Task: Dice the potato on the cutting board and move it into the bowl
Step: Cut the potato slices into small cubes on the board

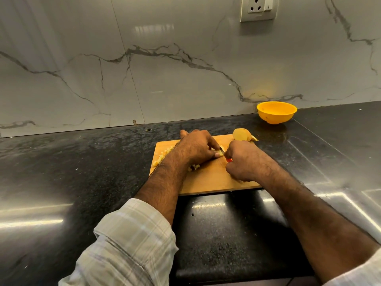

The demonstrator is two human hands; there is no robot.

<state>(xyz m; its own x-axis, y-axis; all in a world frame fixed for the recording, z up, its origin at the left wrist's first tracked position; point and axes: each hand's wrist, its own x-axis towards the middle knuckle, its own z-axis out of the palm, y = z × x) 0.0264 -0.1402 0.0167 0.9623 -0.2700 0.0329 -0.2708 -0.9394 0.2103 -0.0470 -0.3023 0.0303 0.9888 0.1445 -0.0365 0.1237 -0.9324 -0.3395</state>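
Note:
A wooden cutting board (216,180) lies on the dark counter. My left hand (195,148) pinches a small potato piece (220,154) against the board with curled fingers. My right hand (243,162) grips a knife whose red handle (229,160) barely shows; the blade (222,150) meets the piece. Diced potato bits (164,155) lie at the board's left edge and more under my left wrist (194,167). A peeled potato chunk (241,134) sits at the board's far right corner. The yellow bowl (276,112) stands behind, by the wall.
The black granite counter (82,172) stretches left and right of the board. A marble backsplash (165,69) rises behind it, with a wall socket (258,8) at the top right. Small potato scraps (254,138) lie beside the chunk.

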